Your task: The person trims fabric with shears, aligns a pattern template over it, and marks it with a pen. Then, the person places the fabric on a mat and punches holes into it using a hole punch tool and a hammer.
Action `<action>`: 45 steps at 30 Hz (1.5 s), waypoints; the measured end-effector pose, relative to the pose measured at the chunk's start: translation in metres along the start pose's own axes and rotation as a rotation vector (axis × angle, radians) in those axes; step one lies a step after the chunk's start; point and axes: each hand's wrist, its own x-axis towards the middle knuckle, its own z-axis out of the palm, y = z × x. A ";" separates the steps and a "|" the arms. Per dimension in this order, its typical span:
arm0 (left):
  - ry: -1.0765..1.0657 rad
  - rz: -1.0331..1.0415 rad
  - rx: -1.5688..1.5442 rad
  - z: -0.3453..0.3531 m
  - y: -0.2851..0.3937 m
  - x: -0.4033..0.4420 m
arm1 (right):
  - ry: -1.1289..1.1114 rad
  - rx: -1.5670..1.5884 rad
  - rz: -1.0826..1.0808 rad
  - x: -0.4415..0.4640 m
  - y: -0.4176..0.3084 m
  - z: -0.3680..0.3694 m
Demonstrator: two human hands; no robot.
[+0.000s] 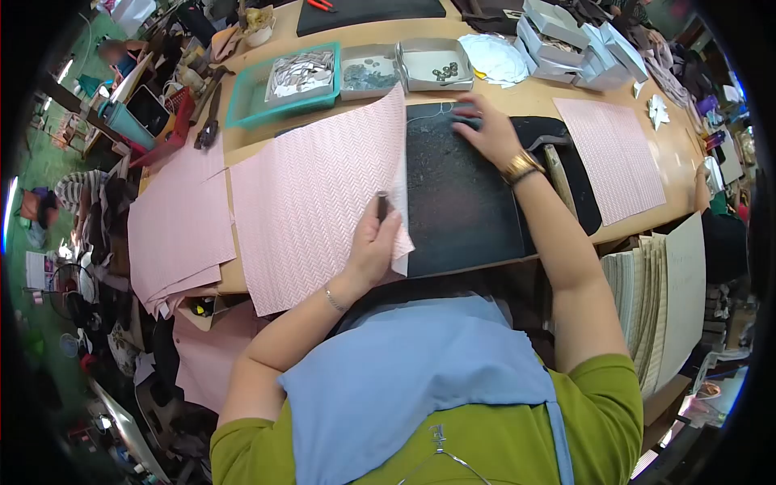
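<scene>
My left hand [373, 249] is closed around a short dark metal rod [382, 205], perhaps a punch, whose end sticks up from the fist. It rests at the right edge of a large pink sheet with a herringbone pattern [319, 198], partly lifted over a black mat [461, 210]. Over the mat's far edge is my right hand [489, 136], with thumb and fingers apart and curved. A thin pale cord [430, 115] lies just left of its fingertips. Beside my right forearm is a hammer [559, 182] with a worn wooden handle, on a black pad [588, 212].
More pink sheets [182, 226] lie at the left, and another pink piece [612, 158] at the right. Behind the mat stand a teal basket [242, 101] and boxes of small metal parts [436, 69]. White boxes [554, 36] sit at the back right. Pattern boards [675, 299] stand below the table's right edge.
</scene>
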 end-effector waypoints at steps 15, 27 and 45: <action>-0.294 0.073 0.324 0.019 -0.021 0.001 | 0.775 -0.029 0.184 -0.042 0.068 -0.120; -0.446 -0.116 0.358 0.054 -0.009 0.029 | 0.179 -0.421 0.566 -0.141 0.053 -0.103; 0.200 0.264 1.268 -0.107 0.063 0.140 | -0.153 0.315 0.507 -0.112 -0.071 -0.024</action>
